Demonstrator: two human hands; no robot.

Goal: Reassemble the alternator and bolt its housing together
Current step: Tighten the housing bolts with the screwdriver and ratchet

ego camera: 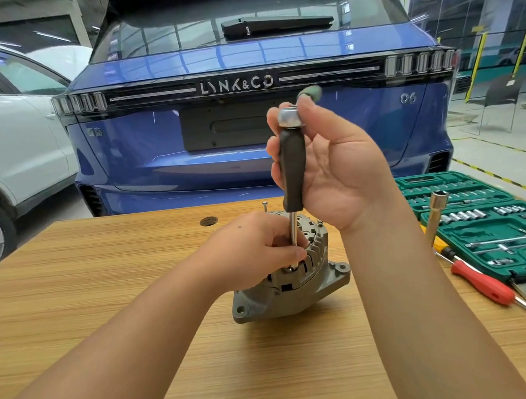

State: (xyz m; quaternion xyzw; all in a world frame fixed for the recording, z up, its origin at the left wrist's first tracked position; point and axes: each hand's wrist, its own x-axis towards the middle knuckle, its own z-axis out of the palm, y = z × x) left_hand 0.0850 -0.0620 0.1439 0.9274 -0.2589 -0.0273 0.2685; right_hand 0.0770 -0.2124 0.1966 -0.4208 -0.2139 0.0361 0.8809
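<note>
Alternator point(290, 279) sits mid-table point(105, 290). Left hand point(256, 250) pinches the driver shaft point(293, 228) low, at the bolt near housing's 7 o'clock. Right hand point(331, 168) wraps the black handle point(293, 171) loosely — keep shaft plumb, press down while spinning. Loose bolt point(265, 206) waits at 12 o'clock.

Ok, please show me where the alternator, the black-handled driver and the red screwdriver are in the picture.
alternator point(317, 284): head view, on its grey lower housing.
black-handled driver point(293, 171): head view, middle of the black handle.
red screwdriver point(482, 282): head view, on the red handle.
</note>
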